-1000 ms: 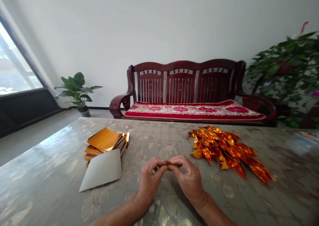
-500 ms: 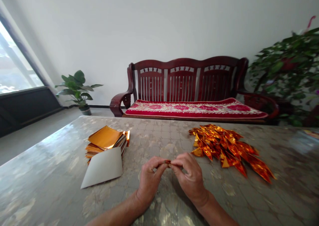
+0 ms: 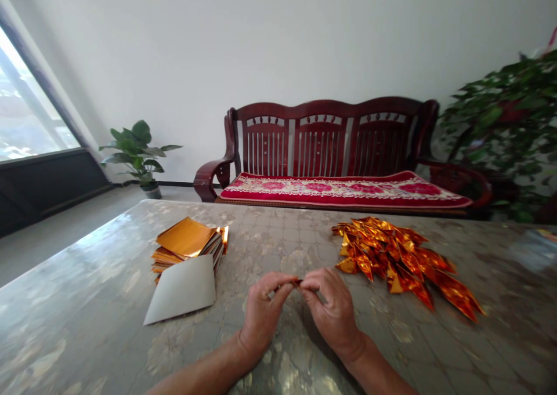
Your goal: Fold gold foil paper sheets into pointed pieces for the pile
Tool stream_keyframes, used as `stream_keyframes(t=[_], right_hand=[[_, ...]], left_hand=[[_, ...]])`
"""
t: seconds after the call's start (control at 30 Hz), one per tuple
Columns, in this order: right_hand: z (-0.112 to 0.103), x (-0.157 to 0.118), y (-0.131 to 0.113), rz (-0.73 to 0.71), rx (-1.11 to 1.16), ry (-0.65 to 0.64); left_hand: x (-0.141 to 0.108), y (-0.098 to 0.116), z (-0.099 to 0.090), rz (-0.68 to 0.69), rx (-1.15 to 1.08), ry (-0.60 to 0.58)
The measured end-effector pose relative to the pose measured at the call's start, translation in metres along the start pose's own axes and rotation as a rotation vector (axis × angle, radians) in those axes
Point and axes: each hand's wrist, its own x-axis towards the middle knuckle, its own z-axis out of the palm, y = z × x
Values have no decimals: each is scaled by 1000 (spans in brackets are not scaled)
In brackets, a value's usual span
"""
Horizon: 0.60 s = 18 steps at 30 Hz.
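I've got left hand (image 3: 263, 311) and right hand (image 3: 333, 305) closed, pinching a small gold foil fold (image 3: 297, 281) between them. Folded foil triangles (image 3: 398, 261) lie at 2 o'clock, foil square stack (image 3: 187, 244) at 10. Risk: slick foil slips or tears under hard pinching.

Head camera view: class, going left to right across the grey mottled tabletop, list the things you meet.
Stack of gold foil paper squares, bare left hand, small folded piece of gold foil, bare right hand, pile of folded shiny orange-gold foil triangles.
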Motion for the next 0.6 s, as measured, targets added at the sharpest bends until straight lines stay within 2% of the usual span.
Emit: stream_keyframes(t=[0.33,0.47,0.6], right_hand=[[3,-4,4,43,74,-39],[6,-6,7,136,204,-70],[7,-8,10,282,349,-113]], left_hand=[[-1,-6,-2,165,150,4],[2,-9,-5,193,113,-7],[7,-11,-9,233,41,-113]])
